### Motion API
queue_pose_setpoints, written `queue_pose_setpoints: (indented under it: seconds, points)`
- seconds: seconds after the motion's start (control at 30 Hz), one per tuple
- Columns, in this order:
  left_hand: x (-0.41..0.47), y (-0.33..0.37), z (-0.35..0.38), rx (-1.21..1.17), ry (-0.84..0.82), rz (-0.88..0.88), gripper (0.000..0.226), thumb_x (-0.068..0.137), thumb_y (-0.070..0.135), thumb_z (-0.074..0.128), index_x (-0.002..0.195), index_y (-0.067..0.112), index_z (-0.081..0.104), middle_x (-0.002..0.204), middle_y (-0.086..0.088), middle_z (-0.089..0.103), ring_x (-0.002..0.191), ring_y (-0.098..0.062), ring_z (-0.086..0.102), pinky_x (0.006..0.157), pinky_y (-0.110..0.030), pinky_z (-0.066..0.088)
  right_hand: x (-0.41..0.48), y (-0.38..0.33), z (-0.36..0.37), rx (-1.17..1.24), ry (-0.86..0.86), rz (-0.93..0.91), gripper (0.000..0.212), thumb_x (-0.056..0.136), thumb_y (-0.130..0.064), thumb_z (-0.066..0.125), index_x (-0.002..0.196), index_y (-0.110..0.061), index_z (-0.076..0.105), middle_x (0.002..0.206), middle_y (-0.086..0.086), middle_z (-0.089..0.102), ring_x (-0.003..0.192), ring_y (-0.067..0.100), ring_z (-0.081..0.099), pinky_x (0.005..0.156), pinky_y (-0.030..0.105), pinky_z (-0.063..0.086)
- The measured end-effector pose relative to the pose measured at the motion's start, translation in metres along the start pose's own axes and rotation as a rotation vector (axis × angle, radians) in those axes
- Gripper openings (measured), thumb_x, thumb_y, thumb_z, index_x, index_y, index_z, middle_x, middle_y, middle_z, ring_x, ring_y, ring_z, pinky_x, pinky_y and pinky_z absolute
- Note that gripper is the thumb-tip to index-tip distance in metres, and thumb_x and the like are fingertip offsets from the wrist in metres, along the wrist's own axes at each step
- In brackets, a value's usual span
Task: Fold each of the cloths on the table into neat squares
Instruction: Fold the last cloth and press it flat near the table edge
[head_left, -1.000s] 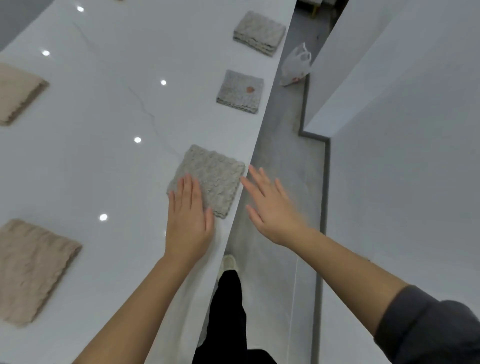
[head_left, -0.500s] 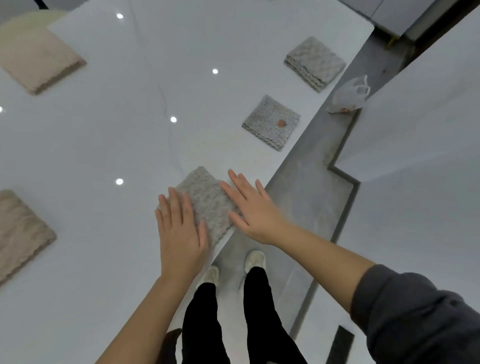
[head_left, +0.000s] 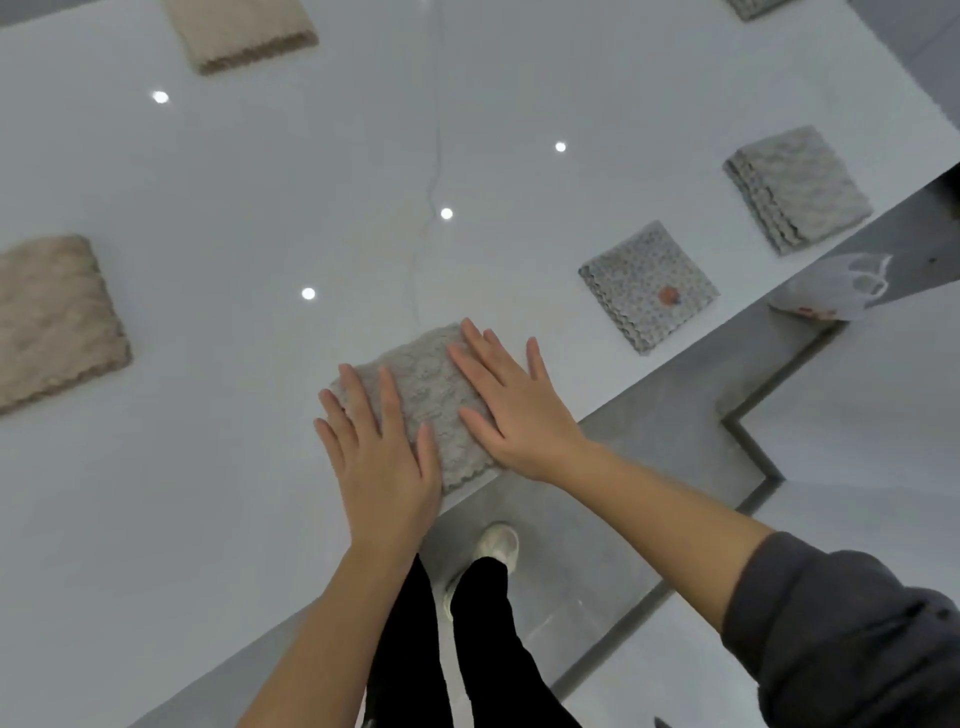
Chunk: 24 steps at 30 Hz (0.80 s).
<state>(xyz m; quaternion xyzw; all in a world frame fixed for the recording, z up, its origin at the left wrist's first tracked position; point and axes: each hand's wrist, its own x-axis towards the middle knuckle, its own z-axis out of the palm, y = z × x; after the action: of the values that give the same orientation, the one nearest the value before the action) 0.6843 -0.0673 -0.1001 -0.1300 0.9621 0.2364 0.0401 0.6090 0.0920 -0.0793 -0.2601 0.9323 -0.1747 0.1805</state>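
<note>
Right hand (head_left: 514, 410) has come in from beyond the table edge, where it hovered a second ago, and now lies flat on the grey cloth (head_left: 428, 387). Left hand (head_left: 382, 457) stays where it was, on the cloth's left side. The view has swung, so the table edge now runs diagonally from lower left to upper right.

Both hands: palms down, fingers straight and slightly spread, pressing on the cloth. Nothing pinched or curled round. Left fingers cover the cloth's near-left corner, with the heel of the hand on bare table. Right hand covers the right half, fingertips reaching the far edge, wrist past the table edge.

The grey cloth is folded to a rough square, sitting at the near edge of the white glossy table (head_left: 260, 182), its scalloped hem showing between the two wrists.

Other folded cloths on the table:
- patterned grey cloth with an orange spot (head_left: 647, 286), to the right along the same edge
- thicker grey cloth (head_left: 797, 187), further right, layered hem visible
- beige cloth (head_left: 52, 322), far left
- second beige cloth (head_left: 244, 31), top, partly cut off

On the grey floor (head_left: 649, 441): a white plastic bag (head_left: 836, 291) beside the table edge. A pale shoe (head_left: 498, 545) and black trousers (head_left: 483, 649) show below the wrists. The right arm has a dark grey sleeve (head_left: 857, 639) pushed up the forearm.
</note>
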Motion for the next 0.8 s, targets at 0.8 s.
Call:
queue_pose_setpoints:
  seconds: [0.8]
  points:
    - [0.027, -0.026, -0.048, 0.094, -0.117, 0.251, 0.067, 0.097, 0.048, 0.022, 0.156, 0.018, 0.009, 0.163, -0.005, 0.002, 0.150, -0.031, -0.006, 0.119, -0.051, -0.010, -0.013, -0.031, 0.015, 0.123, 0.171, 0.264, 0.060, 0.099, -0.042, 0.021, 0.156, -0.031, 0.003, 0.163, -0.005, -0.014, 0.150, 0.022, -0.012, 0.119, 0.054, -0.007]
